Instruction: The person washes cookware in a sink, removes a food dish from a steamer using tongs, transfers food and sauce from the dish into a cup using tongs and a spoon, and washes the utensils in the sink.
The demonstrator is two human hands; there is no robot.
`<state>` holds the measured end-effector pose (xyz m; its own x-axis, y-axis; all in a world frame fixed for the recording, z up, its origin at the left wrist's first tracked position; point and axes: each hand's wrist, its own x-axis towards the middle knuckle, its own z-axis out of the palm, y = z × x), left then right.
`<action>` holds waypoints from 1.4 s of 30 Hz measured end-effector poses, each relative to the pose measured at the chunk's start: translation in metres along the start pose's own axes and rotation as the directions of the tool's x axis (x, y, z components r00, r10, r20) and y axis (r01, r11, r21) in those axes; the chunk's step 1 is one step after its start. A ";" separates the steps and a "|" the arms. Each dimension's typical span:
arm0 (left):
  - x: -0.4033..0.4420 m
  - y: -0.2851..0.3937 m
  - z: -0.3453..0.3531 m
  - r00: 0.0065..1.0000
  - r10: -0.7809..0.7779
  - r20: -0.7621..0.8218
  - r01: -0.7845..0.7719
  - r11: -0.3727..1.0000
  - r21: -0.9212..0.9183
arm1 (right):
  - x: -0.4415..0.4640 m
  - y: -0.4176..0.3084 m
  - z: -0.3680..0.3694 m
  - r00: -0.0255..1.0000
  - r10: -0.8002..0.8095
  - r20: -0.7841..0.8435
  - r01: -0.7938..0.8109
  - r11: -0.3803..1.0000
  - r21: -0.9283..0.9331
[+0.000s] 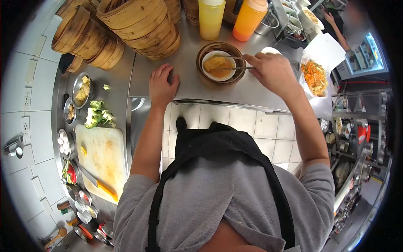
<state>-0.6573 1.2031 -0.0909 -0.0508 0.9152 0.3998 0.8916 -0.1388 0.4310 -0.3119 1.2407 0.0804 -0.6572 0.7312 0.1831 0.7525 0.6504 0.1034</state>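
On the steel counter point(189, 93) stands a round bamboo steamer point(200, 74) with a white bowl point(218, 77) inside it. The bowl holds a yellowish piece of food point(215, 63) in orange sauce. My right hand point(270, 70), fingers pinched, grips metal tongs point(239, 68) whose tips reach over the bowl beside the food; whether they touch it is unclear. Left of the steamer, my left hand point(163, 85) rests on the counter near its front edge, fingers apart and holding nothing.
Tall steamer stacks point(142, 27) stand at the back left. Behind the bowl are a yellow bottle point(210, 21) and an orange bottle point(249, 21). An open box of shredded food point(314, 77) is at right. A knife point(98, 183) lies on the cutting board point(100, 147). Another person's arm point(336, 33) shows at upper right.
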 end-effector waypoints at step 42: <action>-0.001 -0.004 0.002 1.000 0.016 0.025 -0.017 0.998 0.052 | -0.083 0.086 -0.032 0.810 0.514 0.282 -0.528 0.849 -0.032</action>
<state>-0.6605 1.2033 -0.0945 -0.0254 0.9222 0.3859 0.9147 -0.1344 0.3812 -0.1907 1.2296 0.1050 -0.1579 0.9846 -0.0747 0.9869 0.1599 0.0224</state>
